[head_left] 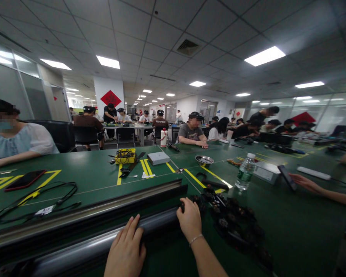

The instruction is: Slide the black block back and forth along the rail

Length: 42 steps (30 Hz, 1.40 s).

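Observation:
A long, shiny dark tube (pixel 83 240) lies on the green table, running from the lower left towards the middle. My left hand (pixel 127 248) rests over it with the fingers stretched out and a little apart. At the tube's far right end, my right hand (pixel 190 217) is closed, thumb and fingers curled around a small dark part whose kind is hidden. Behind the tube, a long metal rail (pixel 103 206) with a groove runs nearly parallel. Just right of my right hand is a heap of black jointed parts (pixel 230 217).
A water bottle (pixel 246 172) and a grey box (pixel 265 171) stand right. Farther back are a metal bowl (pixel 204 160), a white box (pixel 158 158) and a yellow cable-wrapped block (pixel 125 156). Left lie a phone (pixel 25 180) and black cables (pixel 60 196). Another person's hand (pixel 305 181) holds a phone.

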### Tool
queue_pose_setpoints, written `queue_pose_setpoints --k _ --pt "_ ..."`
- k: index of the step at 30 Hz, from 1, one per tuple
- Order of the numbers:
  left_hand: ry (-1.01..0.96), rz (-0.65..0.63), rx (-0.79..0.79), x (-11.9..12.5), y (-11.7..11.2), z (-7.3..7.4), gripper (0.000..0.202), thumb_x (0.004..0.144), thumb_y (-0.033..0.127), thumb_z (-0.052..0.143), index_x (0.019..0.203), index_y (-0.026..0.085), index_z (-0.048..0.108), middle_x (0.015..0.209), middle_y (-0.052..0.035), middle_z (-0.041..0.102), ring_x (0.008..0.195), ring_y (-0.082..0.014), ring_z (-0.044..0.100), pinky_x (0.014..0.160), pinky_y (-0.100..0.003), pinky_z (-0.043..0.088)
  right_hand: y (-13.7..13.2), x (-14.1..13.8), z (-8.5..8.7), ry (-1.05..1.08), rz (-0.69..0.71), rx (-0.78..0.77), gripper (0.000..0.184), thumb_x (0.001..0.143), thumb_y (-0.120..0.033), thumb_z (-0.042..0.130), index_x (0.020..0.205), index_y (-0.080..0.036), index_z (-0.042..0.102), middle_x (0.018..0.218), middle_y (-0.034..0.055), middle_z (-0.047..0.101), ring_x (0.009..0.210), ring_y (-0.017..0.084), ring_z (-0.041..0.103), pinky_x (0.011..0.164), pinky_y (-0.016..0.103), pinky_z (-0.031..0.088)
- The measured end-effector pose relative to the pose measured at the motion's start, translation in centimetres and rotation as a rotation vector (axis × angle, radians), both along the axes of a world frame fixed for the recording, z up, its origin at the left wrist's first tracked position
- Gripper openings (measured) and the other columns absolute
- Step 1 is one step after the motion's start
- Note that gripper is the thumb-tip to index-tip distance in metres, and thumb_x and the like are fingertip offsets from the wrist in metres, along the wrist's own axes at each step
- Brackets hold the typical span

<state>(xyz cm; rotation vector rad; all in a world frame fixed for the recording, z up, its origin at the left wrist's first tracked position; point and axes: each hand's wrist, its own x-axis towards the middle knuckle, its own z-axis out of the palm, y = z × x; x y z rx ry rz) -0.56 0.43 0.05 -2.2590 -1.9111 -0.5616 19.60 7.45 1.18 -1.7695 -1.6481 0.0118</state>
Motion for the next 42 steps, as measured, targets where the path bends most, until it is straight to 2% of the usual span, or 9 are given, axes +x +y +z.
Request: queue_pose_setpoints --k 11,19,24,31,42 --pt "0.007 -0.002 -0.009 -0.1 -0.1 0.2 0.029 0.071 0.018 0.041 0.093 0.022 0.06 0.135 -0.0041 0.041 0.124 -0.0207 0.036 0.101 -0.04 0.032 -0.1 0.1 0.0 -0.004 -0.04 -0.011 0.037 0.072 -0.014 0.04 0.103 -0.017 0.059 0.109 0.0066 0.06 0.114 0.019 0.045 0.105 0.039 0.014" --pt "0.003 0.006 -0.017 0.0 0.0 0.1 0.031 0.071 0.019 0.041 0.095 0.023 0.06 0.136 -0.0033 0.041 0.124 -0.0206 0.036 0.101 -0.04 0.033 -0.2 0.1 -0.1 -0.037 -0.077 -0.011 0.039 0.072 -0.017 0.04 0.107 -0.017 0.056 0.112 0.0081 0.059 0.115 0.02 0.043 0.104 0.044 0.013" --pt "0.007 -0.003 -0.021 -0.2 0.1 -0.2 0.029 0.071 0.018 0.041 0.092 0.023 0.061 0.135 -0.0024 0.041 0.124 -0.0206 0.037 0.101 -0.04 0.033 -0.2 0.6 -0.2 -0.018 -0.158 -0.011 0.04 0.07 -0.024 0.046 0.108 -0.014 0.055 0.108 0.0109 0.06 0.111 0.023 0.047 0.101 0.042 0.02" --pt "0.03 0.0 -0.016 -0.3 0.3 -0.2 0.03 0.071 0.018 0.041 0.094 0.022 0.06 0.136 -0.0036 0.041 0.124 -0.0211 0.037 0.101 -0.04 0.033 -0.1 0.7 0.0 -0.032 -0.131 -0.018 0.028 0.071 -0.024 0.045 0.094 -0.016 0.06 0.11 0.0093 0.059 0.106 0.022 0.05 0.096 0.036 0.027" --pt "0.025 0.008 -0.075 0.0 0.2 0.2 0.033 0.071 0.018 0.039 0.097 0.021 0.06 0.137 -0.0037 0.038 0.126 -0.0205 0.034 0.102 -0.04 0.032 0.2 1.9 0.0 0.031 -0.169 -0.08 0.037 0.073 -0.025 0.042 0.105 -0.013 0.057 0.106 0.0093 0.061 0.099 0.02 0.055 0.087 0.028 0.037"
